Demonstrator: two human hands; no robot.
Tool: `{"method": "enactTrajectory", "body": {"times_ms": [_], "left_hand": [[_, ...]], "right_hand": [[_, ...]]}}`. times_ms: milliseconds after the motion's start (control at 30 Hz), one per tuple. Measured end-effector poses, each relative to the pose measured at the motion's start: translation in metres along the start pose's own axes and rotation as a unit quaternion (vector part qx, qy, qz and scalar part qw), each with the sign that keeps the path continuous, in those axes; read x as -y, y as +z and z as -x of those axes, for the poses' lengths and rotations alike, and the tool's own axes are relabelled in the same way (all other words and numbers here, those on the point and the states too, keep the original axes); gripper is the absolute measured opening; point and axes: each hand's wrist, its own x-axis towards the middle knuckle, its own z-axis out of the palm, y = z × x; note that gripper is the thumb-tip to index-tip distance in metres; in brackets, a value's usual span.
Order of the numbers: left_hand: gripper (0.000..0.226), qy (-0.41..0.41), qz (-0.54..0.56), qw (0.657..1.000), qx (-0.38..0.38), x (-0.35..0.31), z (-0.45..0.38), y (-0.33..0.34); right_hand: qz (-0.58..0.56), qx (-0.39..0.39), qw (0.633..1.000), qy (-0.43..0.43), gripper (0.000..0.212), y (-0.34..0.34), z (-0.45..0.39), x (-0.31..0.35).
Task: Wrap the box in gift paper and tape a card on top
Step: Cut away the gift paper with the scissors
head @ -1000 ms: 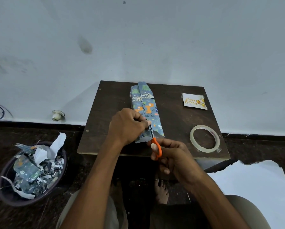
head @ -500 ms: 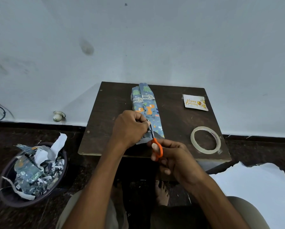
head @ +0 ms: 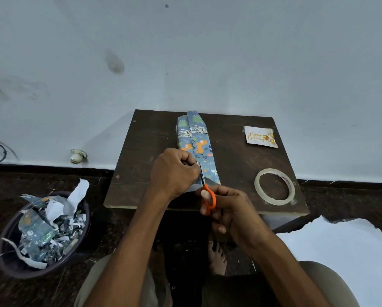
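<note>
A: What sat on the small dark table [head: 141,165]?

B: Biggest was the box [head: 199,140], long and narrow in blue animal-print gift paper [head: 209,168], lying near the middle and running from the near edge toward the far wall. I judged it light and stiff, so a flat press on top would steady it best.

A: And the paper itself?

B: Thin and soft, easy to tear or crumple. Its loose near end was best held close to the cut line.

A: The hands?

B: The left hand [head: 174,171] was curled on the near end of the wrapping, pinching the paper. The right hand [head: 232,211] gripped the orange-handled scissors [head: 207,197], whose blades pointed away into the paper beside the left fingers.

A: Anything smaller?

B: The tape roll [head: 274,186] lay near the right edge, well apart from the box. The birthday card [head: 260,137] lay at the far right, flimsy, best lifted by an edge.
</note>
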Motion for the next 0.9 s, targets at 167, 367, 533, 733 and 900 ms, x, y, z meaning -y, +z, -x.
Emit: {"method": "enactTrajectory", "body": {"times_ms": [167,367,533,733,900], "left_hand": [[0.028,-0.002,-0.004,1.000,-0.005,-0.003,0.001,0.001],[0.026,-0.006,0.022,1.000,-0.002,-0.003,0.001,0.000],[0.026,-0.012,0.049,0.999,-0.005,-0.001,0.000,0.001],[0.031,-0.016,0.073,0.997,-0.009,0.000,0.000,0.002],[0.030,-0.017,0.083,0.996,-0.002,0.000,0.000,0.002]], "right_hand": [[0.006,-0.002,1.000,0.001,0.041,0.000,-0.007,0.004],[-0.003,-0.006,1.000,-0.008,0.044,0.000,-0.010,0.003],[0.007,-0.012,1.000,-0.008,0.051,0.000,-0.011,0.002],[0.015,-0.009,1.000,-0.007,0.053,0.000,-0.013,0.004],[0.014,-0.011,1.000,-0.002,0.052,0.001,-0.017,0.006]]}}
